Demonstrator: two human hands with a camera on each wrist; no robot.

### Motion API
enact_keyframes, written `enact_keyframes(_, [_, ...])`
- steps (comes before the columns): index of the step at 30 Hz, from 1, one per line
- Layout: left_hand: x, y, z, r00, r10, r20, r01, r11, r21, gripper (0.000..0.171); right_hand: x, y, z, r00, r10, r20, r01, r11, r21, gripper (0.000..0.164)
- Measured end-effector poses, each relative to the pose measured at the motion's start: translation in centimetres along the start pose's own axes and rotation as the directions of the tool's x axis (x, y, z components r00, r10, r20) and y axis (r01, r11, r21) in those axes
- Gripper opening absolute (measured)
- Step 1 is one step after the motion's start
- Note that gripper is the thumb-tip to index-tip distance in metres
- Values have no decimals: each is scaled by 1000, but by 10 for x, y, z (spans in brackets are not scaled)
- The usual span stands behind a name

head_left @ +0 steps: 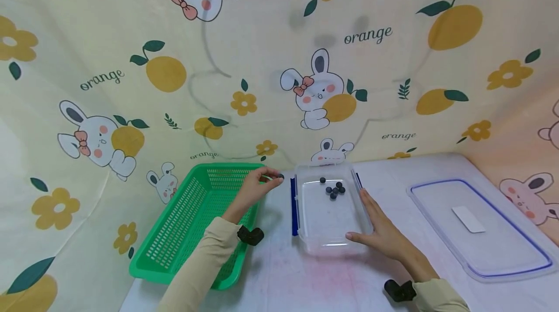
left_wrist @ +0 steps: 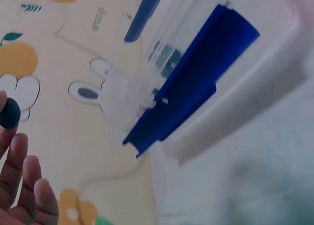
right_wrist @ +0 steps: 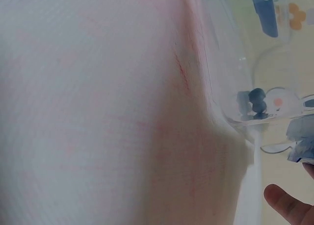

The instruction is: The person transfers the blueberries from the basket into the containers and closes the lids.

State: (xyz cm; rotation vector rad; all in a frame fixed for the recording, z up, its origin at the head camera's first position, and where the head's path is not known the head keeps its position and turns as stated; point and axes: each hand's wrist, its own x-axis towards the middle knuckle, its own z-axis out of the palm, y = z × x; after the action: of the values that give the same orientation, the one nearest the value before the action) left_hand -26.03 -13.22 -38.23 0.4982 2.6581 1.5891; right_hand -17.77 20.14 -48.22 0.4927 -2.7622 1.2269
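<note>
My left hand (head_left: 253, 188) pinches a dark, round blueberry (head_left: 281, 176) between thumb and fingertips, just left of the clear plastic container (head_left: 314, 222). In the left wrist view, that blueberry (left_wrist: 10, 113) shows at the left edge, the other fingers spread below it. Several more blueberries (head_left: 335, 190) lie toward the container's far end. My right hand (head_left: 386, 234) rests along the container's right side with fingers extended, its thumb over the near corner. A blue side latch (left_wrist: 191, 83) hangs down on the container's left.
A green slotted basket (head_left: 150, 273) stands left of the container, under my left forearm. On the right, a clear lid (head_left: 519, 249) with a blue seal lies flat, bearing a white label (head_left: 468, 219). Behind the white-covered table (head_left: 279, 273) hangs a printed cloth (head_left: 271, 21).
</note>
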Motion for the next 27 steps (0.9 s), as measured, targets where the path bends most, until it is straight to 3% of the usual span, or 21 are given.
enact_keyframes(8, [11, 20, 23, 998, 38, 41, -40, 998, 54, 18, 0, 0, -1, 1000, 10, 1, -10, 1000, -4, 115])
enact_keyframes(27, [42, 48, 80, 995, 9, 104, -6, 1000, -24, 17, 1, -1, 0, 1000, 9, 2, -10, 1000, 13, 113])
